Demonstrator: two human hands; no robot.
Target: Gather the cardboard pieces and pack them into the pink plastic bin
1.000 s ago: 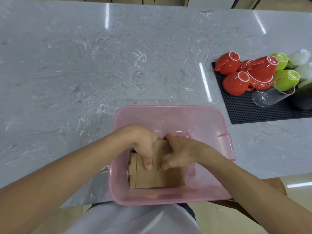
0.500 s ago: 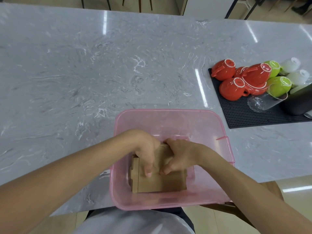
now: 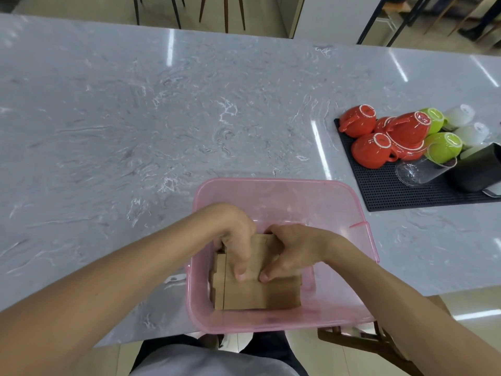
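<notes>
Risk, bin: the pink plastic bin (image 3: 273,191) overhangs the near edge of the table (image 3: 162,126); a hard downward push on its near half could, I judge, tip or slide it off.
Risk, stack: the cardboard pieces (image 3: 257,291) sit as a loose stack; pressing off-centre may skew them so an edge rides up the bin wall.
Risk, fingers: fingertips tucked over the stack could get caught between cardboard and wall if it shifts.
Left hand: left hand (image 3: 233,240) curled, fingers pressing down on the top of the stack, inside the bin.
Right hand: right hand (image 3: 292,251) likewise curled and pressing the stack, touching the left hand.
Cardboard look: plain brown, flat, squarish; a notched edge shows on the side toward the bin's left wall.
Cardboard place: on the bin floor, toward its near-left part.
Beside the bin: cups (image 3: 379,142) on a black mat (image 3: 379,191), well apart to its right.
</notes>
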